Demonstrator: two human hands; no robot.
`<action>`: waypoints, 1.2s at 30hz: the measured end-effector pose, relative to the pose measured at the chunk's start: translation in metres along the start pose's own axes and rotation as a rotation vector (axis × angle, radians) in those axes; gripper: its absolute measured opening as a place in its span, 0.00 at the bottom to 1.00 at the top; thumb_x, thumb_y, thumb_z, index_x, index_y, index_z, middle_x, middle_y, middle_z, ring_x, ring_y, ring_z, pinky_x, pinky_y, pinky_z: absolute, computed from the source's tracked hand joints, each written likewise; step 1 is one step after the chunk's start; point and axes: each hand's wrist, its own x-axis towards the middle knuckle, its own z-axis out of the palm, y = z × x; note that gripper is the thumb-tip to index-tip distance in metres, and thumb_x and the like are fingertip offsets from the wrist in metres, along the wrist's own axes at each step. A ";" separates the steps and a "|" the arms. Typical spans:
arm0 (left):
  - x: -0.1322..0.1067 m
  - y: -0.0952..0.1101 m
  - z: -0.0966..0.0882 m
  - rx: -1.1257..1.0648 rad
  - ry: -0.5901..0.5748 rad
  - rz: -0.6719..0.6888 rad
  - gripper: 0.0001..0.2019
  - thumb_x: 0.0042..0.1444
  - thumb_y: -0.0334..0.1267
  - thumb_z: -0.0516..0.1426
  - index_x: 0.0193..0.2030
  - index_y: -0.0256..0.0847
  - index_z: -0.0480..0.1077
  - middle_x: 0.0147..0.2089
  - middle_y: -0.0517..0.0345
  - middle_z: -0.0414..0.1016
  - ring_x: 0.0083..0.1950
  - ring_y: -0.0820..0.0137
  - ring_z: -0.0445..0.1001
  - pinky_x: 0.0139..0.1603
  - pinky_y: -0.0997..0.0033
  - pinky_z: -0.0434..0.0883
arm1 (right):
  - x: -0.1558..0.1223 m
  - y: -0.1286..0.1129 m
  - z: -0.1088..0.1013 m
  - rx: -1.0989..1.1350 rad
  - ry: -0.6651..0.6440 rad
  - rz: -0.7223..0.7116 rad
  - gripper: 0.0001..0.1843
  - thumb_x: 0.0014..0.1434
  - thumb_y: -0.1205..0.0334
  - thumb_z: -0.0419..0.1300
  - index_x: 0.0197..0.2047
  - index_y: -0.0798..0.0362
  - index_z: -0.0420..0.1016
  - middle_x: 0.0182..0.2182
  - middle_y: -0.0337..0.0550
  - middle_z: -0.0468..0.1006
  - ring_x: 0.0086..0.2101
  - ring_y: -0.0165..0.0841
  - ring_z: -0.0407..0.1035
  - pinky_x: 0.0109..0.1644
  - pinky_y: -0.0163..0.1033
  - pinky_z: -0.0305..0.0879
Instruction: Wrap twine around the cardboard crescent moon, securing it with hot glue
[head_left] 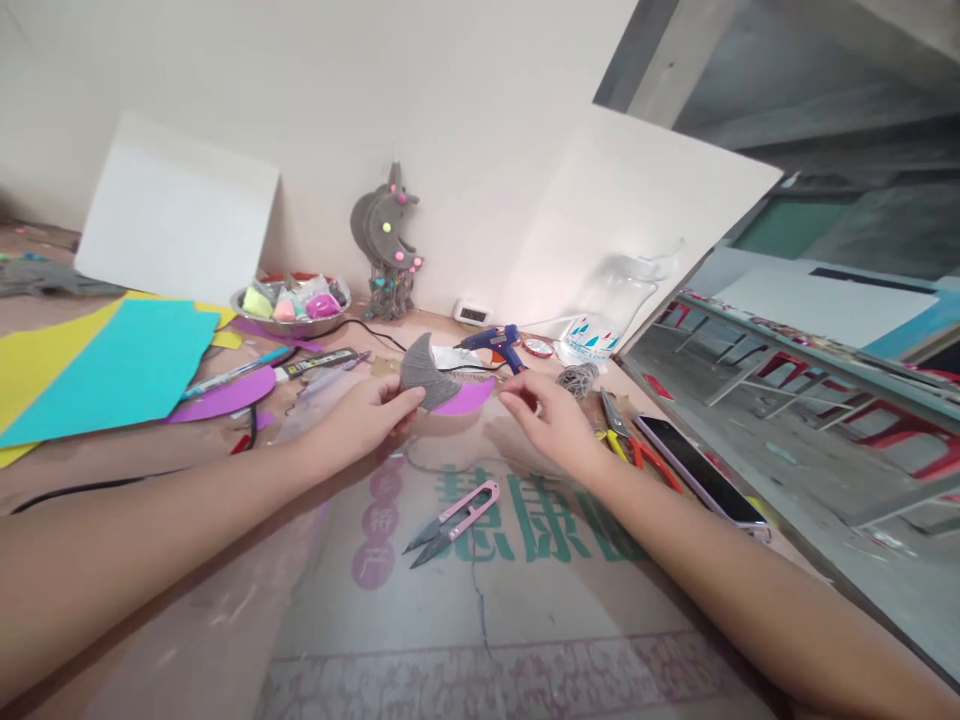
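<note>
My left hand [375, 410] pinches a crescent-shaped piece whose near part is wound with grey yarn [426, 378]; its other end is bare purple card [466, 398]. Close to the purple tip, my right hand [544, 415] has thumb and fingers pressed together; whatever they pinch is too fine to make out. A thin grey strand [480, 468] curves over the table below both hands. Nearer to me lie pink-handled thread snips [459, 520], blades pointing left. Behind the right hand sits a small ball of grey yarn [577, 380].
A blue glue gun [495, 345] lies behind my hands. Scissors [613, 420], orange-handled pliers [654, 465] and a phone [701, 470] are to the right. Coloured sheets [120, 370] and a bowl of clay packets [292, 305] are left. A decorated grey moon [390, 235] stands against the wall.
</note>
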 end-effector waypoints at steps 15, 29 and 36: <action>0.002 -0.004 0.003 -0.064 -0.036 -0.022 0.18 0.56 0.50 0.46 0.23 0.40 0.60 0.21 0.63 0.62 0.21 0.75 0.61 0.21 0.75 0.58 | 0.055 0.073 -0.009 -0.165 -0.163 0.297 0.33 0.52 0.46 0.58 0.56 0.57 0.63 0.53 0.54 0.69 0.51 0.41 0.64 0.53 0.44 0.60; 0.001 -0.001 0.002 -0.091 -0.079 -0.052 0.16 0.56 0.48 0.46 0.24 0.41 0.59 0.22 0.63 0.61 0.21 0.75 0.61 0.19 0.75 0.58 | 0.080 0.062 0.013 -0.052 -0.105 0.520 0.15 0.54 0.56 0.57 0.39 0.60 0.73 0.23 0.46 0.77 0.25 0.34 0.71 0.30 0.35 0.64; 0.004 -0.010 0.002 -0.156 -0.091 -0.042 0.18 0.56 0.51 0.46 0.24 0.40 0.59 0.21 0.64 0.60 0.20 0.76 0.59 0.21 0.75 0.57 | 0.085 0.045 -0.001 0.150 -0.115 0.466 0.16 0.56 0.55 0.54 0.38 0.57 0.75 0.25 0.47 0.78 0.26 0.32 0.73 0.25 0.31 0.63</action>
